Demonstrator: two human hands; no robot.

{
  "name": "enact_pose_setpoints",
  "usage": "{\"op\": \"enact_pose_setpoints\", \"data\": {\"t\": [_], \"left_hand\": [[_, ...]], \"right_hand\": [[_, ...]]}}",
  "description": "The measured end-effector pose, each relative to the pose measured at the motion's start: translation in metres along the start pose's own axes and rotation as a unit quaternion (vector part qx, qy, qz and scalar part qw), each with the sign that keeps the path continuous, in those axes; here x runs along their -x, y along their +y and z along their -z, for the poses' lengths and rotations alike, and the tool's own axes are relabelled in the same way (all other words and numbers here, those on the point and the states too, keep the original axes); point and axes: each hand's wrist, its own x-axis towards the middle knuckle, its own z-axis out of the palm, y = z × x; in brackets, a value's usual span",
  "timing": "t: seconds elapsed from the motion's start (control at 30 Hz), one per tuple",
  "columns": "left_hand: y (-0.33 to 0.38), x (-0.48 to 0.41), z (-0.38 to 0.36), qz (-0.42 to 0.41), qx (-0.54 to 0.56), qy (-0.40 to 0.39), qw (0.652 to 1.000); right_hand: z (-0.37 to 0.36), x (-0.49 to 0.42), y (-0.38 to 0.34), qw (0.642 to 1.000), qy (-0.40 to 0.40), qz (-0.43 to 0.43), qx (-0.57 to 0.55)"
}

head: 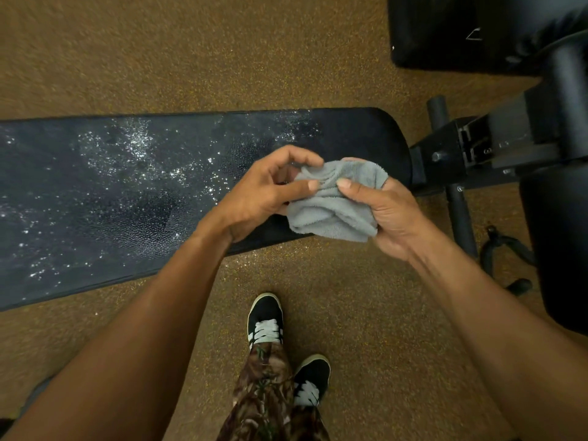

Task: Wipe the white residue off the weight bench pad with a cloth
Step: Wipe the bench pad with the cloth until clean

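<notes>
Bench pad (pixel 95 192) lies w/ long axis left–right across the scene. Its rounded end points right toward the black frame (pixel 461 148), and its left end runs out of view. The far edge is about level; the near edge slants nearer toward the left. White residue (pixel 136 148) is speckled over the left and mid pad, thickest at far-mid, w/ a thinner patch by the far edge further right. The rounded right end looks mostly dark. A few specks sit on the floor (pixel 159 58) just near the pad's near edge. The cloth (pixel 334 214), grey terry and bunched, is held over the pad's right end, its lower part overhanging the near edge; can't tell if it touches the pad. Left grip (pixel 264 192) is clamped on the cloth's left far corner, thumb and fingertips pinching it. Right grip (pixel 391 218) is clamped too: thumb pressed on top, cloth lying in the palm, fingers curled under it. Room: brown speckled floor lies far of the pad. On the near side two black shoes (pixel 265 319) stand a little back from the near edge. The right side is crowded w/ frame posts, a black pad (pixel 461 30) at far right, a big black roller (pixel 556 243) and a handle (pixel 506 249) on the floor.
</notes>
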Motion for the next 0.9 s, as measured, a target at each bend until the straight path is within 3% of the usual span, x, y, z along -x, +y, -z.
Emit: {"op": "enact_pose_setpoints", "data": {"t": [0.27, 0.5, 0.6, 0.77, 0.9], "left_hand": [[-0.001, 0.0, 0.012, 0.028, -0.088, -0.029, 0.995], [-0.001, -0.005, 0.003, 0.072, -0.003, 0.011, 0.997], [-0.005, -0.006, -0.004, 0.033, -0.057, 0.029, 0.997], [-0.008, -0.004, -0.006, -0.057, -0.068, 0.046, 0.995], [-0.011, 0.0, -0.018, -0.054, -0.067, 0.07, 0.994]], "right_hand": [[0.011, -0.001, 0.008, 0.999, 0.024, -0.015, 0.022], [0.013, -0.002, 0.002, 0.993, 0.003, 0.023, 0.112], [0.011, -0.002, 0.0, 0.998, 0.018, 0.01, 0.06], [0.01, -0.001, 0.005, 0.991, -0.036, -0.13, -0.009], [0.005, -0.011, 0.006, 0.989, -0.039, -0.106, -0.097]]}}
